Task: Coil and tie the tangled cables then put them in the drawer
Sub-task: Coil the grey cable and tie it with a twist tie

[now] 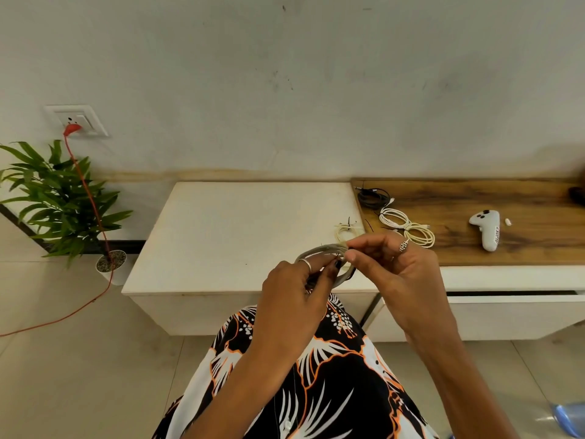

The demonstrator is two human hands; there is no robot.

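We hold a coiled grey cable (319, 253) in the air between both hands, just above the front edge of the white cabinet top (240, 229). Our left hand (292, 296) curls its fingers round the near side of the coil; our right hand (399, 274) pinches the top of the loops between thumb and forefinger, seemingly on a thin black tie.

If the right pinch slackens before the tie is cinched, we judge the loops could spring apart and the coil unwind; pulling the tie off-centre could let a loop slip free.

The tie itself is too thin to trace, and we cannot tell whether it is closed. Our hands cover much of the coil. A small cream coil (346, 231), a white coil (394, 218), a cream coil (419, 237) and a black coil (373, 196) lie behind; the drawer (512, 296) below the wooden top (474, 198) shows only a dark gap.
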